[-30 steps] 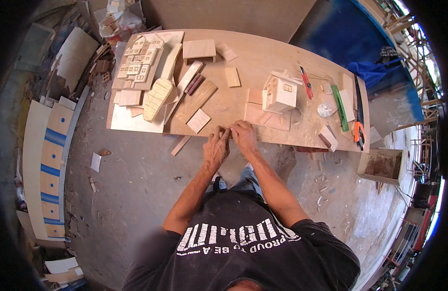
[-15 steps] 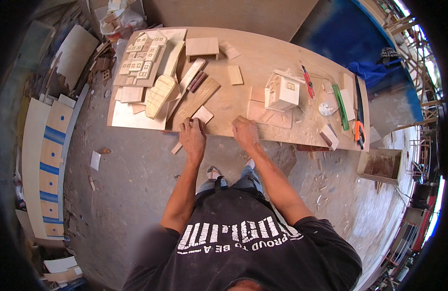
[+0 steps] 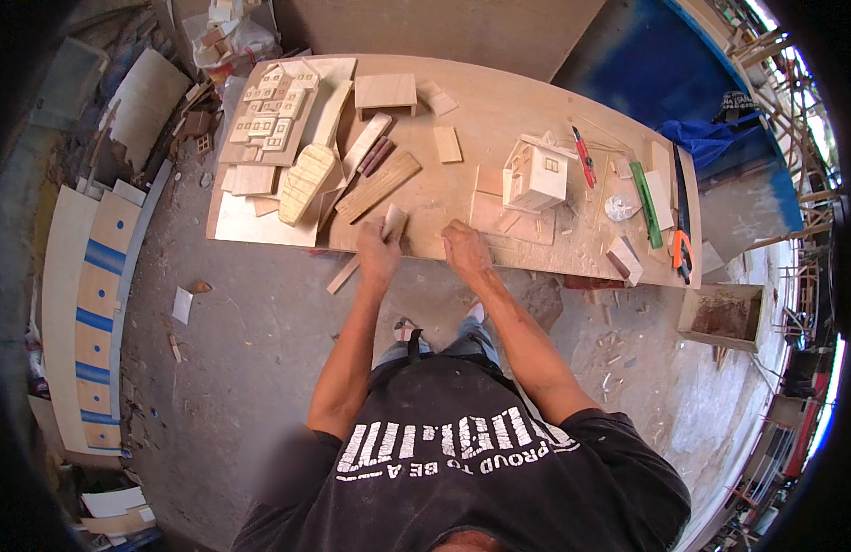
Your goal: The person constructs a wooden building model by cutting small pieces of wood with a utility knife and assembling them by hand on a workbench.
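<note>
My left hand (image 3: 379,245) grips a small pale wood block (image 3: 396,218), lifted on edge near the front of the plywood table (image 3: 514,101). To its right, my right hand (image 3: 464,244) has curled fingers at the table edge; what they hold, if anything, is too small to make out. Beyond it stands a small wooden house model (image 3: 534,175) on thin boards (image 3: 526,226). A long wood strip (image 3: 377,187) and short dark red-brown sticks (image 3: 376,157) lie beyond my left hand. A layered house-front piece (image 3: 271,110) rests on stacked boards at the left.
A red cutter (image 3: 584,156), a green bar (image 3: 646,204), an orange-handled saw (image 3: 681,248) and a clear round object (image 3: 619,207) lie on the right. An open box (image 3: 724,317) is below right. Long panels (image 3: 98,317) are at left; blue tarp (image 3: 697,138) behind.
My left hand has moved left, away from my right hand, and has picked up the small block, which was lying flat. My right hand has stayed at roughly the same spot.
</note>
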Motion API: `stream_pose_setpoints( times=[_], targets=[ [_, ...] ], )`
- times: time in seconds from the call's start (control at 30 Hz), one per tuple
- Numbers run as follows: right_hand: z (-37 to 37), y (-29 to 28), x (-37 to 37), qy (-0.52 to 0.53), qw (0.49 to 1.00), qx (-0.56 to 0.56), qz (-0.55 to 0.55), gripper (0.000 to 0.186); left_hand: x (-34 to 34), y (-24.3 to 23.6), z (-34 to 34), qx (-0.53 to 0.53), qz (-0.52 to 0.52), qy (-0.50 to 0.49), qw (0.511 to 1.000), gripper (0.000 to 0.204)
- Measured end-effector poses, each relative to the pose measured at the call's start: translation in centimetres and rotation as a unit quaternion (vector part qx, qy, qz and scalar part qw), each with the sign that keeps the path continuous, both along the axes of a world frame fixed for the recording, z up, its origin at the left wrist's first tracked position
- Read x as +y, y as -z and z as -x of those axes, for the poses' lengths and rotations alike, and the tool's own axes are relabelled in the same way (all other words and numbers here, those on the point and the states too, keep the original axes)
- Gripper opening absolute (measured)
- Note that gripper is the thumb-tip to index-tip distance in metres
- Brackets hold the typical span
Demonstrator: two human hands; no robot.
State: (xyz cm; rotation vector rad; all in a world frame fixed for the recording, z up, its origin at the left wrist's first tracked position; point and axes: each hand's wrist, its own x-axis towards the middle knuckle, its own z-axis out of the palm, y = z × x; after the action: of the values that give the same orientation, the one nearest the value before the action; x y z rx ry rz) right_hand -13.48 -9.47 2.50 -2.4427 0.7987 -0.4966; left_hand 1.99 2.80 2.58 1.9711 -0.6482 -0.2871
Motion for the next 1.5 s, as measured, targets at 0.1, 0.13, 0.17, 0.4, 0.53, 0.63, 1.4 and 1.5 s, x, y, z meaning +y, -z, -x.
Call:
stream_pose_setpoints(
  times=[0.1, 0.13, 0.17, 0.4, 0.53, 0.63, 1.4, 1.5],
  targets=[
    [-0.1, 0.1, 0.2, -0.006, 1.000, -0.020, 0.001, 0.008, -0.8, 0.4, 2.6, -0.103, 0.060, 0.080, 0.990, 0.017],
    [0.0, 0.3, 0.0, -0.001, 1.000, -0.011, 0.000, 0.009, -1.2, 0.2, 3.6, -0.087, 0.005, 0.091, 0.992, 0.018],
    [0.1, 0.5, -0.1, 0.004, 1.000, -0.002, -0.002, 0.011, -1.5, 0.0, 4.3, -0.071, -0.050, 0.103, 0.991, 0.019],
    [0.2, 0.9, 0.1, 0.006, 1.000, -0.003, 0.012, 0.014, -1.9, 0.6, 6.0, -0.090, -0.013, 0.128, 0.988, 0.018],
    [0.2, 1.1, 0.0, 0.004, 1.000, 0.025, 0.008, 0.015, -2.1, 0.9, 5.9, -0.066, -0.046, 0.121, 0.989, 0.019],
    [0.3, 1.6, -0.1, 0.008, 1.000, 0.012, 0.002, 0.014, -2.3, 0.5, 6.1, -0.070, -0.049, 0.127, 0.988, 0.019],
    [0.5, 2.2, -0.4, 0.007, 1.000, -0.001, -0.005, 0.013, -0.3, -0.8, 1.6, -0.173, -0.156, 0.004, 0.972, 0.065],
    [0.2, 1.6, 0.0, 0.003, 0.999, -0.040, -0.023, 0.014, -0.7, -0.3, 1.8, -0.166, -0.197, 0.038, 0.966, 0.084]
  ],
)
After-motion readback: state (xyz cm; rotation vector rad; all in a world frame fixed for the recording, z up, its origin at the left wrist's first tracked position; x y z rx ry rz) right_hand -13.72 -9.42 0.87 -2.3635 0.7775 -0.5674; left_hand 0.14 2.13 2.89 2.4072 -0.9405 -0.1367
